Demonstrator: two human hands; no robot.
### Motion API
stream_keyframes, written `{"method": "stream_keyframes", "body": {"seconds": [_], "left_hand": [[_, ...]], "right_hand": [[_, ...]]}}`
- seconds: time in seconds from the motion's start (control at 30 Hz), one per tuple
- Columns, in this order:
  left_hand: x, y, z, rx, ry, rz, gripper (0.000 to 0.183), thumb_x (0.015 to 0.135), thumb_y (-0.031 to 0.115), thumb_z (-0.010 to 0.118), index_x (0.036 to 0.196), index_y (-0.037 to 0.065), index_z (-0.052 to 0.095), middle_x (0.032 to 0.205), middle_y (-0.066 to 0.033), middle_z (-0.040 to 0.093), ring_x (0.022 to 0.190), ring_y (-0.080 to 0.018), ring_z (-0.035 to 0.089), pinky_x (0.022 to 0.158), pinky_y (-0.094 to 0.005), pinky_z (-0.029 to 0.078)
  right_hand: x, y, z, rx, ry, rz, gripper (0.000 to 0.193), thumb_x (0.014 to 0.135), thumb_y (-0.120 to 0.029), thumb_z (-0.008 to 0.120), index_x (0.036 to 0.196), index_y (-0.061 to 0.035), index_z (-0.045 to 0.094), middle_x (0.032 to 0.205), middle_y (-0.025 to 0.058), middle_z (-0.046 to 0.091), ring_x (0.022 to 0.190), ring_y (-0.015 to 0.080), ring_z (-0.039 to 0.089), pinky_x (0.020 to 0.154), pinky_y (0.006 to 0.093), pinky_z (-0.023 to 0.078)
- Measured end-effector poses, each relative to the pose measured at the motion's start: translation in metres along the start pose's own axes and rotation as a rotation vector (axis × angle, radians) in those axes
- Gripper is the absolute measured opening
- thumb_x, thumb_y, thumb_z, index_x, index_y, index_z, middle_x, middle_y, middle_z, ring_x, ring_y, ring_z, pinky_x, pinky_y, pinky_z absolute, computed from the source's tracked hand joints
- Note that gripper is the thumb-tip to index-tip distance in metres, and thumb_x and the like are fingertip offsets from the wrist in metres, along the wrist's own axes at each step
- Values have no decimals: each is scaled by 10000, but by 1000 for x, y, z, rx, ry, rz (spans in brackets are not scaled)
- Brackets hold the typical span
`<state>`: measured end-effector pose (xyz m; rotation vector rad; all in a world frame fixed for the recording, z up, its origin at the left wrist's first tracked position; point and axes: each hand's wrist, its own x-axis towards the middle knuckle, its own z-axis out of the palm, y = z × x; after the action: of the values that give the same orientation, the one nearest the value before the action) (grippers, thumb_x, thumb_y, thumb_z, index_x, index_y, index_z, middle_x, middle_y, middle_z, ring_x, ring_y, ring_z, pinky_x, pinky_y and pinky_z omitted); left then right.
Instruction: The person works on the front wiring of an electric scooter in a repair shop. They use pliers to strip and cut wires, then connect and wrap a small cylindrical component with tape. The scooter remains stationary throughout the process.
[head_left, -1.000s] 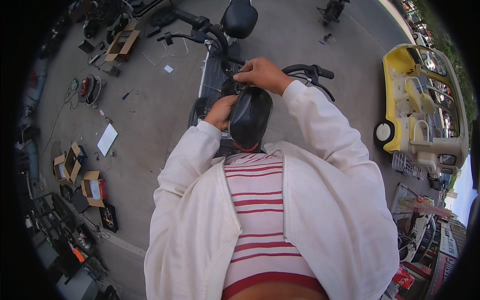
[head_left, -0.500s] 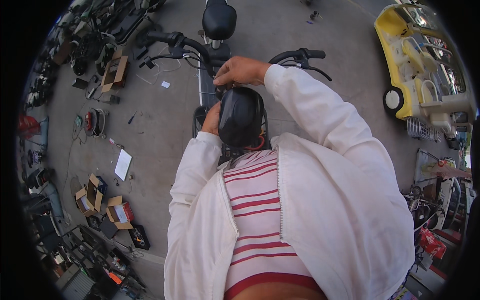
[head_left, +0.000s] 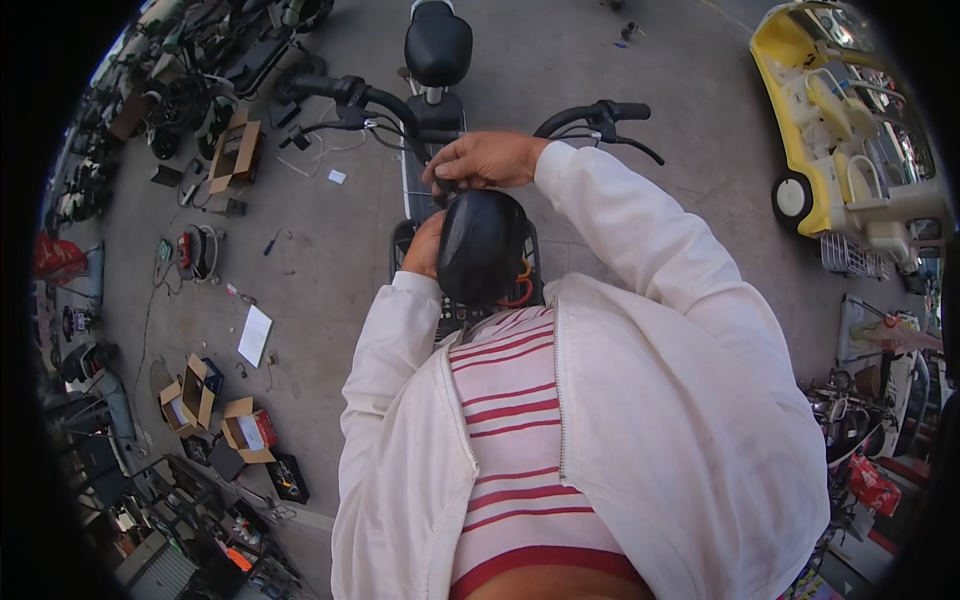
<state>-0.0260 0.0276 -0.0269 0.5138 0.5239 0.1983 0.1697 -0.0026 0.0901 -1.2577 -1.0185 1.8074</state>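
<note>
- The black rounded shell [head_left: 482,248] sat at the near end of the bike [head_left: 449,112], between the two sides of the handlebar [head_left: 395,103] and close before your body.
- Your left hand [head_left: 424,245] was partly curled and lay against the left edge of the shell; its fingertips were hidden, so I cannot tell how firmly it gripped.
- Your right hand [head_left: 485,160] was half closed, above the far edge of the shell, with bent fingers at a small dark part [head_left: 447,187]; I cannot tell if they pinched it.
- In my judgement, the left hand served best as a quiet support, so that the right fingers could work lightly.
- The shell covered part of your view; leaning a little to the side was advisable, to see the fingertips.
- The red and orange wires [head_left: 528,287] showed at the right, near edge of the shell; they deserved care against pulling or pinching.
</note>
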Motion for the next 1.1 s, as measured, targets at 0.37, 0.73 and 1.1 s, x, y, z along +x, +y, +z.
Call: {"method": "stream_keyframes", "body": {"seconds": [0.37,0.73,1.1], "left_hand": [[-15,4,31,20,71,62,273,958,202,520,1130,9,608,1019,-107,690,854,-192,692,776,-315,575],[-3,-5,29,154,103,148,175,969,194,566,902,38,605,812,-1,632,689,-83,578,657,-225,462],[-2,-16,14,457,93,266,159,957,162,579,975,10,621,769,8,582,719,-73,517,705,-207,400]], "right_hand": [[-11,-1,6,-229,252,22,423,866,-284,713,1135,37,646,882,30,651,699,79,483,617,217,401],[-50,33,20,-180,556,-129,409,925,-342,627,1146,2,635,1018,76,654,908,149,560,828,267,440],[-70,133,26,222,645,-50,523,981,-519,434,1126,-55,627,1072,39,636,1037,158,548,921,300,405]]}}
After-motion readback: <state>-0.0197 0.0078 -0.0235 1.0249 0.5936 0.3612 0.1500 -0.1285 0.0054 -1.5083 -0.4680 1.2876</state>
